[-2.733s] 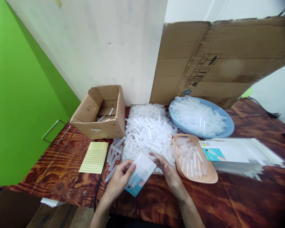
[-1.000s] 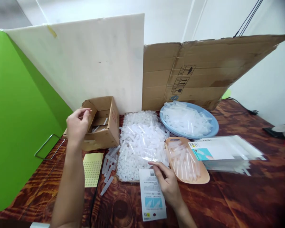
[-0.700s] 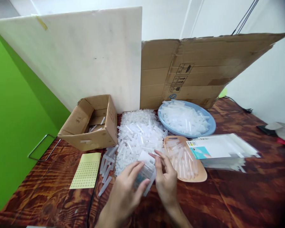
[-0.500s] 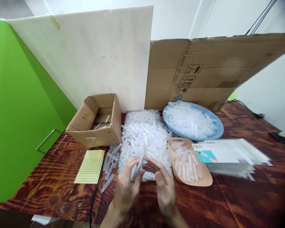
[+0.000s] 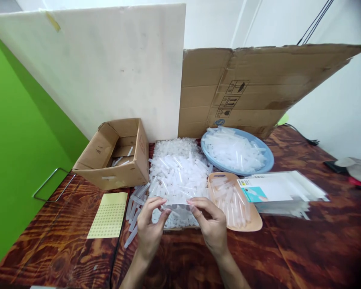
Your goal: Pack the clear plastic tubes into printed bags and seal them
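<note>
My left hand (image 5: 150,222) and my right hand (image 5: 209,224) are raised over the front of a heap of translucent plastic tubes (image 5: 180,168). Between them stretches a thin clear plastic piece (image 5: 177,204), pinched at its two ends by thumbs and fingers. Whether it is a bag or a flat sheet I cannot tell. Beside my right hand sits a peach-coloured tray (image 5: 257,222) with clear tubes in it. More loose tubes (image 5: 135,216) lie to the left of the heap, near my left hand.
Farther back are an open cardboard box (image 5: 123,176) and a blue basin (image 5: 269,160) piled with tubes. A yellow sticker sheet (image 5: 108,214) lies left; clear plastic packets (image 5: 282,190) are stacked right. White (image 5: 108,72) and cardboard (image 5: 204,92) panels stand behind.
My right hand has come to grip the plastic piece, which was in my left hand. It is now held level and stretched between both hands. The view has shifted slightly right.
</note>
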`<state>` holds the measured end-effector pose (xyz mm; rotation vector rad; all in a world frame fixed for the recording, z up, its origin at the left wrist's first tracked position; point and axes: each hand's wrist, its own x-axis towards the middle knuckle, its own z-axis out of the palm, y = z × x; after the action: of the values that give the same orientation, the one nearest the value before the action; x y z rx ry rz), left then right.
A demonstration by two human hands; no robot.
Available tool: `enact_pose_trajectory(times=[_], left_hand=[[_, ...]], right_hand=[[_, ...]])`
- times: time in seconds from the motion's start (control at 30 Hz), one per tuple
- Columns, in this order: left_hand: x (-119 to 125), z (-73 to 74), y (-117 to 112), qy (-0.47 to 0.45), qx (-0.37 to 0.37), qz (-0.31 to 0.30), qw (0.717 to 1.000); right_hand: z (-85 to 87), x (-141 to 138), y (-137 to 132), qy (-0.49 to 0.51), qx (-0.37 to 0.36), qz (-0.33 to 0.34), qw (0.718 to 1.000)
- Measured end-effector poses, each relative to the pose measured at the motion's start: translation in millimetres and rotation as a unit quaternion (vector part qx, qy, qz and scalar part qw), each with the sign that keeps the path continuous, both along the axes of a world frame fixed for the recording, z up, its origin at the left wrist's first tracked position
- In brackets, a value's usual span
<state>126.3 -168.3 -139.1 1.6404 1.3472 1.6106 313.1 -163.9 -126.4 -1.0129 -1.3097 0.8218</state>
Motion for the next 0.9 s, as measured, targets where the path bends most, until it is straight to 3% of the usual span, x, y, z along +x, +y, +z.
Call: enact_pose_trajectory(times=[0.13, 0.23, 0.37, 0.5, 0.57, 0.67, 0.73, 0.9], left_hand=[[-7, -3.2, 4, 0.026, 0.094, -0.03, 0.995], [-12, -9.9, 2, 0.071, 0.121, -0.039, 0.989], [-18, -27.0, -8, 0.127, 0.137, -0.053, 0.981], [-24, -46.9, -25, 0.166, 0.131, -0.076, 0.974], [-27, -56.3, -33, 0.171, 0.124, -0.082, 0.974], [-34, -67.0, -41, 0.178, 0.106, -0.092, 0.974], [-38, -69.5, -44, 0.187, 0.097, -0.109, 0.971], [-43, -58.7, -45, 0.151, 0.02, -0.189, 0.97]], right_hand=[[-10.1, 8, 1, -0.005, -0.018, 0.021, 1.0], [-21.2, 10, 0, 0.041, -0.115, 0.036, 0.992], [-38.1, 6, -4, 0.148, -0.28, 0.096, 0.944], [-49.6, 5, -11, 0.164, -0.339, 0.057, 0.925], [-52.5, 6, -15, 0.161, -0.373, 0.081, 0.91], [-55.8, 6, -21, 0.177, -0.382, 0.149, 0.895], [-57.9, 6, -22, 0.188, -0.357, 0.154, 0.902], [-61.1, 10, -22, 0.149, -0.309, 0.139, 0.929]])
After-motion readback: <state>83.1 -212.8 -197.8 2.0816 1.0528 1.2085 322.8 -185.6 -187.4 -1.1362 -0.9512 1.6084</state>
